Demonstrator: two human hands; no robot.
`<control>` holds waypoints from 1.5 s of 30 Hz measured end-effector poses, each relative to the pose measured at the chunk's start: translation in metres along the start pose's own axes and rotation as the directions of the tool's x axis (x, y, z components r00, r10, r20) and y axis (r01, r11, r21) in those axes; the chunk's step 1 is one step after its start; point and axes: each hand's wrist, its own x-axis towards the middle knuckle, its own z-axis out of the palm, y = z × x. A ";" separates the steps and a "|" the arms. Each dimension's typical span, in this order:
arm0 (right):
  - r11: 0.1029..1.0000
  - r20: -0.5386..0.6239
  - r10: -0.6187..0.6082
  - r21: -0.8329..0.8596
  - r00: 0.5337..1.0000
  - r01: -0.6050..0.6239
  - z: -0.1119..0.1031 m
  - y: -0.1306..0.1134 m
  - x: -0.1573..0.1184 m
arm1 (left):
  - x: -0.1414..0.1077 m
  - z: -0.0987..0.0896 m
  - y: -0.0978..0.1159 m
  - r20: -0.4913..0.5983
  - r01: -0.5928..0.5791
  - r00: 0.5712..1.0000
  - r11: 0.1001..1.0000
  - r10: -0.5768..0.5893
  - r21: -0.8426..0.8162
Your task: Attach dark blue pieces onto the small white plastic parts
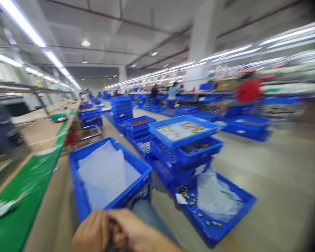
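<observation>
My left hand (90,231) and my right hand (132,225) meet at the bottom edge of the view. The fingers of both are curled closed. Something dark shows between and below them, too blurred and hidden to name. Just beyond the hands stands a blue plastic tray (130,190), its near rim close behind my knuckles. White sheets (102,171) lie inside it, one overlapping another. My leg in blue-grey trousers (153,220) is to the right of the hands.
On the left runs a workbench with a green mat (28,189). Stacked blue crates (173,143) stand at right, the top one holding small parts on a white sheet. A low tray (212,234) with a plastic bag (217,197) sits on the floor. A person in red (249,91) sits farther back.
</observation>
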 end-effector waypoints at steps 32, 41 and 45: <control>0.394 0.311 -0.470 -0.764 0.826 0.511 0.052 -0.030 -0.017 | -0.037 -0.064 0.075 -0.213 0.545 0.663 0.658 -0.718 -0.520; 0.343 0.265 -0.450 -0.830 0.853 0.439 0.058 -0.034 -0.026 | -0.040 -0.068 0.078 -0.274 0.521 0.699 0.733 -0.660 -0.438; 0.451 0.260 -0.416 -0.773 0.871 0.446 0.059 -0.036 -0.027 | -0.041 -0.071 0.074 -0.205 0.547 0.710 0.711 -0.674 -0.442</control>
